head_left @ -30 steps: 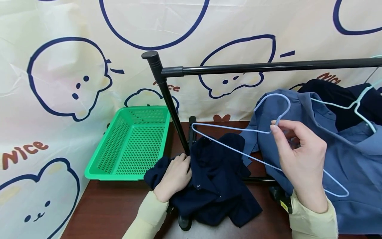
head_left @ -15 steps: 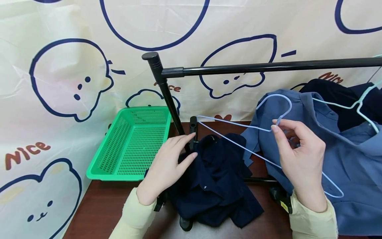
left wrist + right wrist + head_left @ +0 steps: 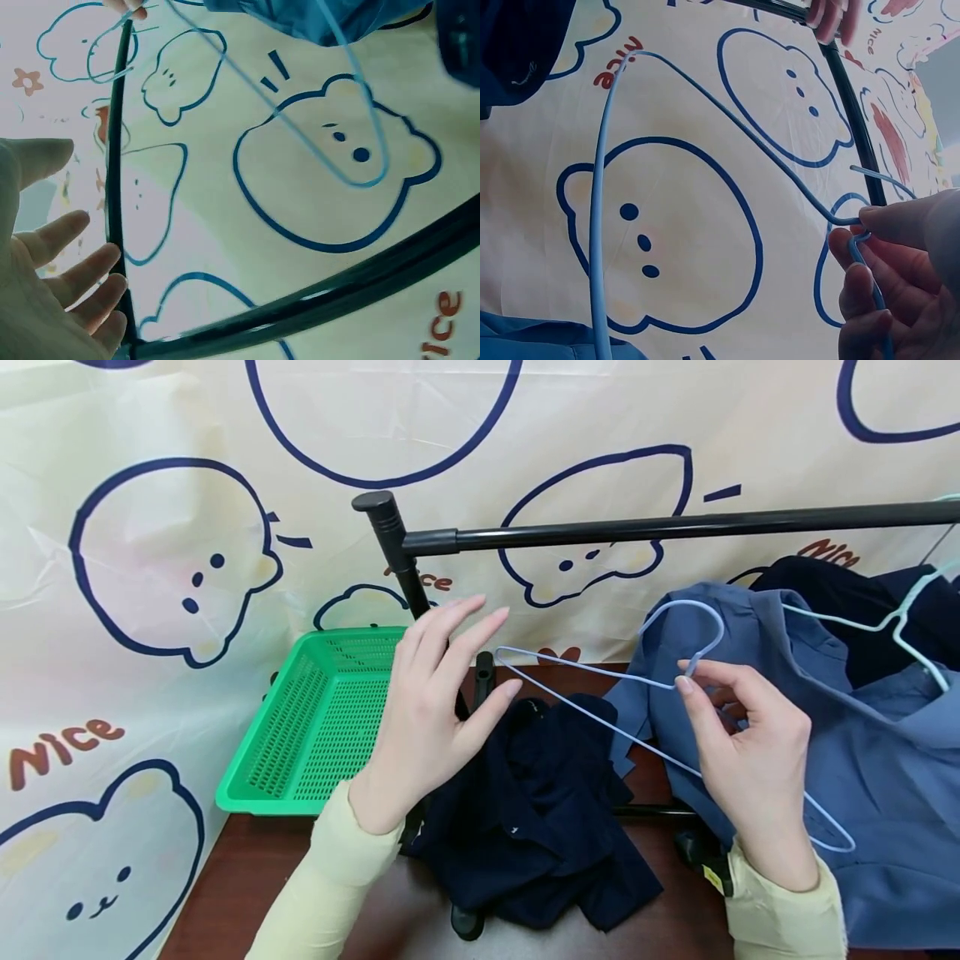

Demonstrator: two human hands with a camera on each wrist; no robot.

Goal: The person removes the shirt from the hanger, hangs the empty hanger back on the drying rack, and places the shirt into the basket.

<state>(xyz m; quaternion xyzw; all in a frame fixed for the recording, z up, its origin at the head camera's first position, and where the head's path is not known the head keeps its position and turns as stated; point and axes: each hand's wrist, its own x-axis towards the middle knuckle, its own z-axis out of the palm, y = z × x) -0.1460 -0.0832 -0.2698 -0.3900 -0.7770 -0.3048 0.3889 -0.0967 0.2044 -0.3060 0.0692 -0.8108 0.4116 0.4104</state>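
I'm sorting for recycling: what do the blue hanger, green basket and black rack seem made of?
Blue hanger: likely plastic-coated wire, smooth; it is thin, bent and evenly coloured, though solid plastic is possible.
Green basket: probably moulded plastic, slightly glossy, with regular slots.
Black rack: perhaps painted metal tubing, round and straight, with shiny highlights.

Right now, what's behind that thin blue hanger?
From the head view, parts of the bunched navy garment, the tabletop and the blue shirt show behind the blue hanger. The right hand partly covers it, so whatever lies directly behind that hand cannot be seen.
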